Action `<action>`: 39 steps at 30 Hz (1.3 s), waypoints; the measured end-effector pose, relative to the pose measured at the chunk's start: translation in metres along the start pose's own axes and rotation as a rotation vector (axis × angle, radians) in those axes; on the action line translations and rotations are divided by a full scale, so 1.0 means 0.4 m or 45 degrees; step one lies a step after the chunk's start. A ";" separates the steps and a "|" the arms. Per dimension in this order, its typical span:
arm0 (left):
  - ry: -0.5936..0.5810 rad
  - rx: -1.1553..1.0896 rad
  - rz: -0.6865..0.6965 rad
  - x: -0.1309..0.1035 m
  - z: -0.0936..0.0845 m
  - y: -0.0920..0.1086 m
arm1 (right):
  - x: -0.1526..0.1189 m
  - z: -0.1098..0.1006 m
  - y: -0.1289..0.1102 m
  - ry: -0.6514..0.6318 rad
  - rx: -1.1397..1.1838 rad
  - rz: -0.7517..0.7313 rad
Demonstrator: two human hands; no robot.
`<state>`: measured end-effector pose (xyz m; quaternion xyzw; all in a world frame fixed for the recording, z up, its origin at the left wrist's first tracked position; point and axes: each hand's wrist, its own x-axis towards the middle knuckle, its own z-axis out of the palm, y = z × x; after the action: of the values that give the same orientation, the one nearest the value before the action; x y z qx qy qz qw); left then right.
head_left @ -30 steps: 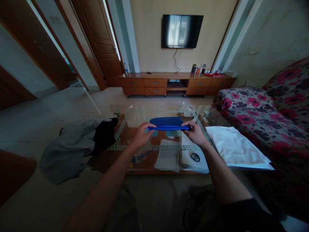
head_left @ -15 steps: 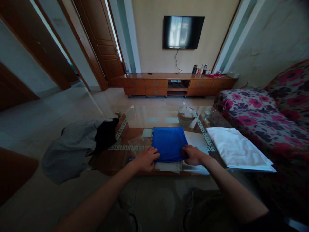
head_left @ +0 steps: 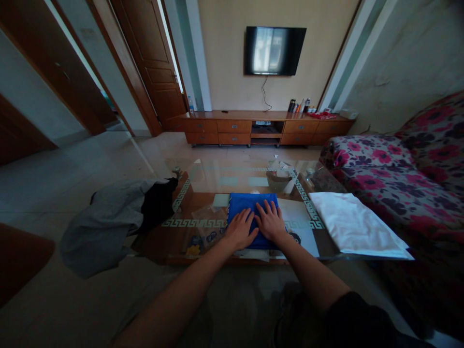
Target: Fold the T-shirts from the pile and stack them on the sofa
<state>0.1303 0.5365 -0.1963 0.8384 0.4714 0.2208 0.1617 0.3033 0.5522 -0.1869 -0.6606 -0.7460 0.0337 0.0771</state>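
A folded blue cloth, perhaps a garment (head_left: 241,200), lies as a flat rectangle on the glass table (head_left: 203,183) in front of me. My left hand (head_left: 240,229) rests palm down on its left half, fingers stretched out. On the right half, my right hand (head_left: 271,221) also lies flat, its fingers spread. Both hands touch the cloth, and they partly cover its middle and near part. To the right is a folded white cloth (head_left: 358,222). Heaped over the table's left end are a grey garment (head_left: 105,217) and a black cloth (head_left: 158,204).
Items on a lower level show through the glass, among them a bowl-like container (head_left: 280,180). A flowered sofa (head_left: 377,169) stands along the right side. Against the far wall is a low wooden cabinet (head_left: 234,126) with bottles (head_left: 297,105), under a television (head_left: 275,50).
Both hands have let go of the blue cloth's near corners and moved inward and forward. They now lie flat on top of it, close together.
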 end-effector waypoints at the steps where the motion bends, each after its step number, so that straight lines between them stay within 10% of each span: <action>1: -0.004 -0.026 0.012 -0.006 0.013 -0.006 | -0.005 0.015 0.004 -0.028 -0.002 0.017; 23: -0.064 -0.008 0.086 -0.056 0.039 0.021 | -0.061 0.055 0.031 -0.004 0.070 0.196; 33: -0.127 0.132 0.279 -0.076 0.028 0.055 | -0.027 0.022 0.091 -0.094 0.022 0.077; 39: -0.158 0.303 0.351 -0.094 0.012 0.099 | -0.003 -0.029 0.096 0.014 0.045 0.344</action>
<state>0.1441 0.4840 -0.1894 0.9202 0.3641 0.1315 0.0582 0.3430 0.5552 -0.1813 -0.7538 -0.6490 0.0535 0.0876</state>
